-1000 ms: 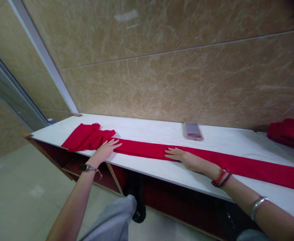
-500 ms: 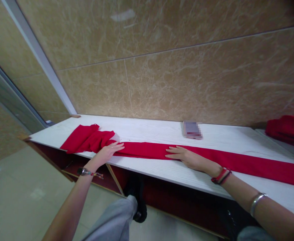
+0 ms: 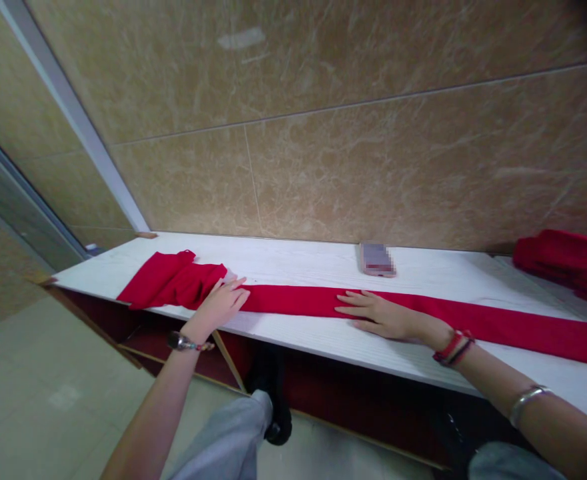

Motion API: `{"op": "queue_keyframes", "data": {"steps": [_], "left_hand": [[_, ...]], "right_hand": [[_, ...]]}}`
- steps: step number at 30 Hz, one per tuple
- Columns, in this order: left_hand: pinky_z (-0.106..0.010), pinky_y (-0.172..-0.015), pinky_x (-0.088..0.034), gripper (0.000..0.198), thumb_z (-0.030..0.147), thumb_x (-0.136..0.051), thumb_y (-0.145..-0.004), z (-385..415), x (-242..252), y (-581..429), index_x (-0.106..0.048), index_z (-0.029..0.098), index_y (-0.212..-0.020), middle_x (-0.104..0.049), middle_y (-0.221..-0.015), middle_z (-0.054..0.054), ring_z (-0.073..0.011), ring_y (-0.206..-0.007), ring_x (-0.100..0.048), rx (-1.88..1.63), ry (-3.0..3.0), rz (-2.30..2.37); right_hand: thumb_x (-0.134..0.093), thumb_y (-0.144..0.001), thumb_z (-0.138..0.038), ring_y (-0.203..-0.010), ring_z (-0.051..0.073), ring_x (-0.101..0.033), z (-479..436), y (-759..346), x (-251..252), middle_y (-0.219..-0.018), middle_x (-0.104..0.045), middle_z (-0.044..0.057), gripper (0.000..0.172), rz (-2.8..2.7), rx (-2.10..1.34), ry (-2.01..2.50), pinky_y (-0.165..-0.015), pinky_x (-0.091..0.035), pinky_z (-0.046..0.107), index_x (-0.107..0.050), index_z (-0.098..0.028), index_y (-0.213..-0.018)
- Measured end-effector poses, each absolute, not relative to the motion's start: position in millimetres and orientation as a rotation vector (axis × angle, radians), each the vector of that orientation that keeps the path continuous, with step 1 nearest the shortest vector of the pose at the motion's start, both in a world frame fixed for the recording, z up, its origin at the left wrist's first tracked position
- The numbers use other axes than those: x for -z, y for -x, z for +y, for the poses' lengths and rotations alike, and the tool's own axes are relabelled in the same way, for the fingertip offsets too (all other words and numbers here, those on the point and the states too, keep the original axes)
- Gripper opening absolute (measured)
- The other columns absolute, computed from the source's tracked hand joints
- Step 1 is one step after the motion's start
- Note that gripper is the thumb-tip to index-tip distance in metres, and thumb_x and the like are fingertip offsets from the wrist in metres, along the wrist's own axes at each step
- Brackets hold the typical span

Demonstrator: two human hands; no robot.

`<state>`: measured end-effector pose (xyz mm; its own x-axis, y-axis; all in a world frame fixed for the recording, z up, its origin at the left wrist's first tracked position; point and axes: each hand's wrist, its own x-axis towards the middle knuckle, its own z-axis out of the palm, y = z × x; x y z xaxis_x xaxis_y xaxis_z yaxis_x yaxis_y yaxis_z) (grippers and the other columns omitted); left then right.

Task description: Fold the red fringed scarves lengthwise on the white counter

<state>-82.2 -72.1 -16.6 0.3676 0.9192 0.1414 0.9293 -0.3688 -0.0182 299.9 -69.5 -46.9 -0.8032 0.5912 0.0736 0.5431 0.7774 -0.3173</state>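
Note:
A long band of red cloth (image 3: 293, 300) lies along the white shelf top, flat and narrow from the middle to the right edge of the view. Its left end is bunched and wrinkled, with a small loop at the top. My left hand (image 3: 223, 301) rests on the cloth where the bunched part meets the flat part, fingers stretched out. Farther right, my right hand (image 3: 376, 313) lies on the flat band with its fingers spread. Neither hand grips the cloth.
A phone-like object (image 3: 377, 260), partly pixelated, lies behind the band near the tiled wall (image 3: 323, 167). More red cloth (image 3: 563, 263) is heaped at the far right. Beneath the white top (image 3: 283, 267) are open dark red compartments. My foot (image 3: 277, 420) is below.
My left hand has shifted slightly, its fingers turned more upward on the cloth. My right hand stays on the band with fingers a little more spread. The view has moved slightly.

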Motion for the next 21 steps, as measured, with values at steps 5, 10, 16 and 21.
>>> {"op": "queue_keyframes", "data": {"steps": [5,10,16,21], "left_hand": [[-0.051,-0.106,-0.018,0.048,0.040,-0.024,-0.094,-65,38,6,-0.028,0.027,-0.139,-0.019,-0.148,-0.003,-0.0265,-0.135,-0.014,0.301,2.641,-1.614],[-0.056,-0.104,-0.014,0.051,0.049,-0.026,-0.091,-53,52,0,-0.025,0.033,-0.139,-0.016,-0.149,-0.001,-0.0312,-0.135,-0.010,0.035,2.773,-1.636],[-0.056,-0.104,-0.013,0.051,0.049,-0.026,-0.091,-50,38,8,-0.022,0.035,-0.140,-0.013,-0.149,-0.002,-0.0314,-0.135,-0.008,-0.088,2.807,-1.687],[-0.054,-0.104,-0.015,0.058,0.058,-0.026,-0.088,-35,41,12,-0.025,0.032,-0.140,-0.013,-0.149,-0.005,-0.0317,-0.135,-0.009,-0.122,2.855,-1.675]], "right_hand": [[-0.032,-0.091,-0.047,-0.135,0.028,-0.009,-81,-299,49,-0.147,-0.022,0.002,0.053,-2.766,-0.356,1.025,-0.106,-0.010,0.057,-0.018,-0.033,-0.141],[-0.029,-0.092,-0.046,-0.134,0.031,-0.012,-86,-317,53,-0.147,-0.024,0.002,0.048,-2.781,-0.174,1.090,-0.104,-0.017,0.060,-0.024,-0.034,-0.139],[-0.027,-0.093,-0.046,-0.134,0.027,-0.018,-96,-381,66,-0.147,-0.024,0.005,0.050,-2.711,-0.011,1.271,-0.104,-0.022,0.056,-0.021,-0.032,-0.140],[-0.022,-0.094,-0.041,-0.131,0.029,-0.024,-109,-455,85,-0.145,-0.029,0.008,0.047,-2.631,0.189,1.458,-0.097,-0.030,0.060,-0.026,-0.029,-0.139]]}}
